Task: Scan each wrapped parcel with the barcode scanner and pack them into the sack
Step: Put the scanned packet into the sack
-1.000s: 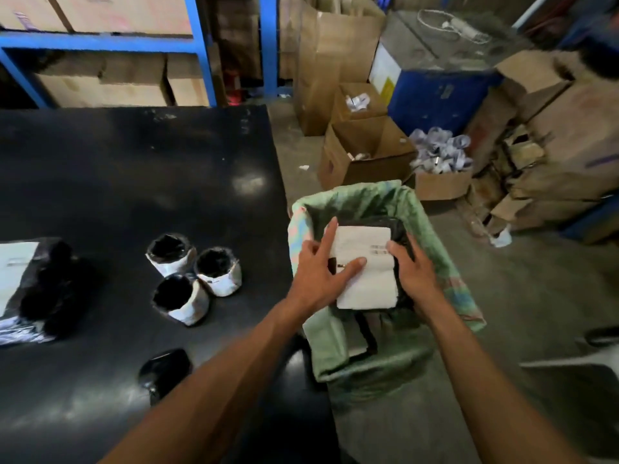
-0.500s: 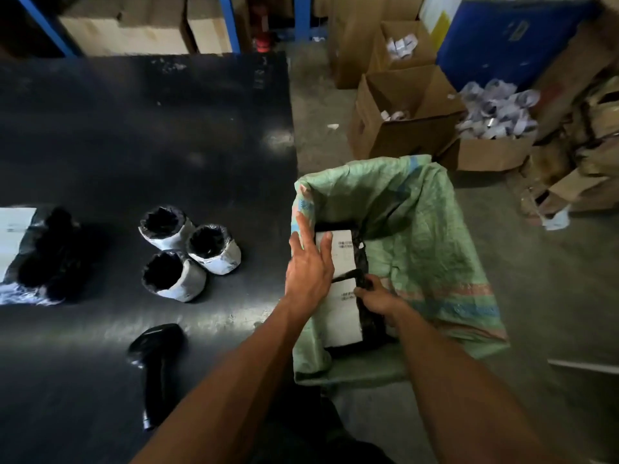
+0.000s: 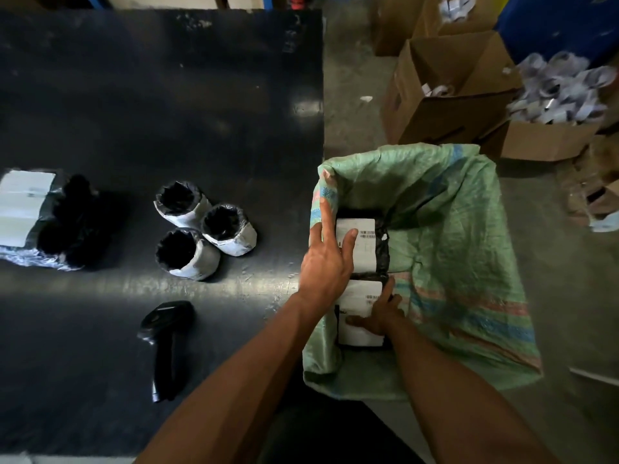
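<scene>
A green woven sack (image 3: 452,229) stands open against the black table's right edge. Two black-wrapped parcels with white barcode labels lie inside it, a far parcel (image 3: 366,249) and a near parcel (image 3: 358,329). My left hand (image 3: 326,262) lies flat with fingers spread over the far parcel's left side and the sack's rim. My right hand (image 3: 378,313) grips the near parcel, thumb across its label. The black barcode scanner (image 3: 164,336) lies on the table, untouched. Three small round wrapped parcels (image 3: 201,229) sit together mid-table. A larger black parcel (image 3: 40,219) lies at the left edge.
The black table (image 3: 167,95) fills the left half of the view. Open cardboard boxes (image 3: 449,88) stand on the concrete floor beyond the sack, one heaped with crumpled white paper (image 3: 559,88). More cardboard is piled at the far right.
The labelled parcel went down from above the sack's mouth into the sack, beside another parcel. My left hand spread flat and my right hand slid lower. The view tilted downward.
</scene>
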